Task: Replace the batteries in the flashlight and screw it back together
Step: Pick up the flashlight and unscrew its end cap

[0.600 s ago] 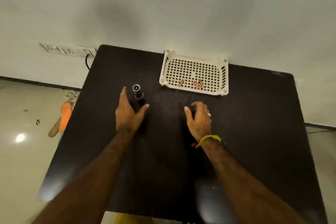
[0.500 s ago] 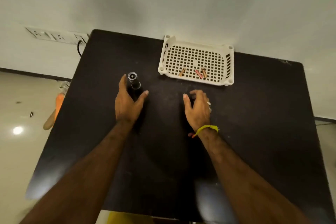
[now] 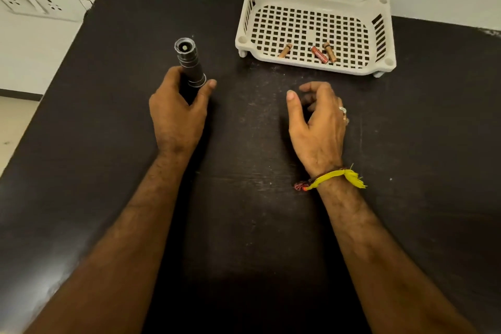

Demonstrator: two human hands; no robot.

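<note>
On a dark counter (image 3: 244,225), the person's left hand (image 3: 176,114) grasped a black flashlight (image 3: 189,65) near the far left edge. The right hand (image 3: 317,122) hovered released, holding nothing. Three batteries (image 3: 318,54) lay in a white basket (image 3: 379,35) at the far edge; the flashlight looked unopened, so battery replacement seemingly remained undone.

Single head-worn view, wide-angle (edges bowed), looking forward and steeply down, close over the table (image 3: 271,225)
</note>
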